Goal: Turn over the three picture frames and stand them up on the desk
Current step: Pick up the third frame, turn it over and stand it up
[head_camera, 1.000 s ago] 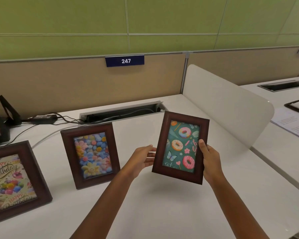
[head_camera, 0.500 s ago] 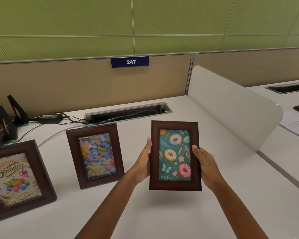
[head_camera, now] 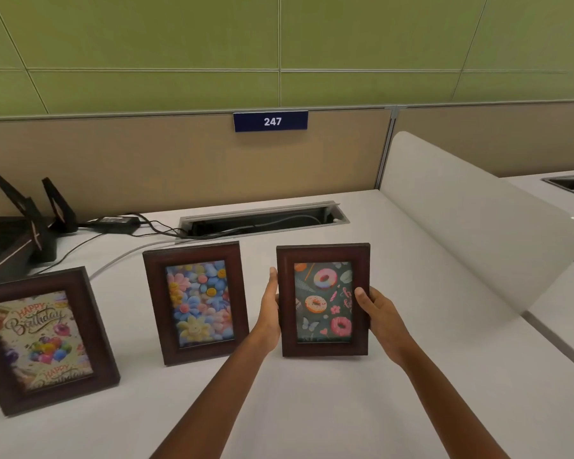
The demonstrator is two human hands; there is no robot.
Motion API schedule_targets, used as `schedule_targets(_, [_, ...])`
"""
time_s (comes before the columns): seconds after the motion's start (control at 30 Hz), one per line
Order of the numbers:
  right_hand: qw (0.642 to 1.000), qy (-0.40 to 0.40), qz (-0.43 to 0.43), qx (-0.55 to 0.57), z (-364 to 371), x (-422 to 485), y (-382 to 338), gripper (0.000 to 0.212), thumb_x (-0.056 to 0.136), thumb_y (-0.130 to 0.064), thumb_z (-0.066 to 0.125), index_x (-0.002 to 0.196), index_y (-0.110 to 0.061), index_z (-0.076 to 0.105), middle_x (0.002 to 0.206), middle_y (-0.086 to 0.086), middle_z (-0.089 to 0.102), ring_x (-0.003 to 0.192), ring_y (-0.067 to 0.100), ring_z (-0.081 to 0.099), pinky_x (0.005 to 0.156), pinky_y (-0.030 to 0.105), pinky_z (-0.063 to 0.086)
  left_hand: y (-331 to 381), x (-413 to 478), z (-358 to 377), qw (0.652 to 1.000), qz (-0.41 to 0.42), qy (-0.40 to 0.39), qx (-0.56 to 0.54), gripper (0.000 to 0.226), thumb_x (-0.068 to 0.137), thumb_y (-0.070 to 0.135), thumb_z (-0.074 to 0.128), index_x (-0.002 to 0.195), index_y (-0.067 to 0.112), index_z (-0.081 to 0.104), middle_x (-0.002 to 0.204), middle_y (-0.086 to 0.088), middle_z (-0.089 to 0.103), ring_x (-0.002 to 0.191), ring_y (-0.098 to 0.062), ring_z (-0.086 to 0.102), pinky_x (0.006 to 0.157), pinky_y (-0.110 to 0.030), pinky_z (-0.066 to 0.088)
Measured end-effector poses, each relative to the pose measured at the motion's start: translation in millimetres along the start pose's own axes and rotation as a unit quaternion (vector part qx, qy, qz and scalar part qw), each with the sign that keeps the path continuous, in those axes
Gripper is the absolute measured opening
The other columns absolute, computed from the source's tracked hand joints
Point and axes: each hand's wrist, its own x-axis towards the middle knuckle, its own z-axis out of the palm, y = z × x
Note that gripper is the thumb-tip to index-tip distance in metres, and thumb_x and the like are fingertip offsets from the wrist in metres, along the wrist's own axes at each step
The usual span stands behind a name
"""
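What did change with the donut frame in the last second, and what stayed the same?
The donut frame went from tilted to straight upright and came down to about desk level. The left hand moved from behind it to its left edge; the right hand kept its grip. The flower frame and birthday frame stayed standing.

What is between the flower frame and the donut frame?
In the head view, only the left hand, gripping the donut frame beside the flower frame.

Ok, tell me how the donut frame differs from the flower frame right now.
The donut frame is gripped at both sides by the left hand and right hand; the flower frame stands free. The donut picture has a dark green background, the flower one blue and pastel blooms. Both face forward, upright, in matching dark wood.
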Motion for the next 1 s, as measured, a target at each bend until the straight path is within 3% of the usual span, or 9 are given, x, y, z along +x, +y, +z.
schedule_targets(0.17, [1.0,0.006,-0.018,0.0,-2.2,18.9,2.9,0.031,0.074,-0.049,0.046,0.093,-0.028,0.058,0.099,-0.005,0.068,0.091,0.009,0.067,0.074,0.021,0.057,5.8,13.7,4.3,1.0,-0.005,0.006,-0.011,0.056,0.089,0.059,0.023,0.089,0.025,0.068,0.088,0.0,0.071,0.079,-0.016,0.069,0.07,-0.031,0.055])
schedule_targets(0.3, [1.0,0.006,-0.02,-0.002,-4.7,31.4,5.9,0.031,0.075,-0.049,0.045,0.093,-0.028,0.058,0.099,-0.005,0.068,0.091,0.01,0.067,0.076,0.024,0.057,7.2,20.8,7.4,1.0,-0.008,0.002,-0.004,0.054,0.089,0.059,0.022,0.087,0.028,0.066,0.079,0.005,0.073,0.071,-0.013,0.071,0.061,-0.027,0.058])
schedule_targets(0.4, [1.0,0.011,-0.015,0.001,-6.0,36.7,9.4,0.025,0.081,-0.044,0.043,0.092,-0.027,0.058,0.096,-0.004,0.068,0.087,0.008,0.068,0.072,0.021,0.058,8.7,24.1,9.8,1.0,-0.008,-0.001,0.016,0.053,0.09,0.057,0.02,0.088,0.029,0.065,0.086,0.003,0.07,0.077,-0.014,0.068,0.064,-0.026,0.056])
schedule_targets(0.53, [1.0,0.017,-0.001,-0.003,-5.5,41.0,11.8,0.02,0.088,-0.038,0.04,0.093,-0.027,0.057,0.099,-0.001,0.067,0.09,0.012,0.066,0.075,0.027,0.057,7.6,24.8,9.7,1.0,-0.013,-0.005,0.022,0.054,0.09,0.057,0.021,0.087,0.027,0.066,0.084,0.003,0.07,0.067,-0.012,0.072,0.055,-0.023,0.059])
schedule_targets(0.77, [0.999,0.025,0.012,-0.021,-4.4,35.6,9.1,0.012,0.09,-0.034,0.043,0.094,-0.029,0.053,0.097,-0.006,0.065,0.089,0.008,0.064,0.061,0.013,0.056,2.4,14.5,10.5,0.999,-0.01,0.003,0.054,0.053,0.092,0.055,0.016,0.098,0.025,0.06,0.106,-0.004,0.062,0.082,-0.013,0.064,0.067,-0.023,0.054])
schedule_targets(0.83, [0.999,0.033,0.013,-0.039,-3.8,31.7,9.8,0.012,0.089,-0.034,0.044,0.095,-0.026,0.051,0.096,-0.008,0.063,0.088,0.006,0.062,0.056,0.01,0.053,-2.3,7.1,10.0,0.998,-0.004,0.006,0.07,0.056,0.092,0.054,0.013,0.11,0.024,0.057,0.117,-0.005,0.06,0.092,-0.015,0.064,0.079,-0.028,0.055])
schedule_targets(0.9, [0.997,0.047,0.01,-0.051,-3.1,26.3,11.4,0.014,0.089,-0.032,0.044,0.099,-0.023,0.048,0.094,-0.01,0.06,0.085,0.004,0.06,0.054,0.008,0.052,-9.3,-0.9,9.8,0.997,-0.001,0.013,0.082,0.062,0.093,0.053,0.011,0.131,0.018,0.044,0.135,-0.009,0.052,0.119,-0.023,0.054,0.107,-0.04,0.042])
schedule_targets(1.0, [0.997,0.065,0.004,-0.042,-1.0,13.7,15.5,0.021,0.09,-0.026,0.045,0.111,-0.022,0.043,0.099,-0.007,0.058,0.086,0.006,0.06,0.056,0.008,0.052,-21.9,-13.8,11.6,0.991,0.03,0.048,0.121,0.059,0.095,0.047,0.012,0.143,0.015,0.026,0.149,-0.01,0.035,0.137,-0.024,0.033,0.118,-0.043,0.023])
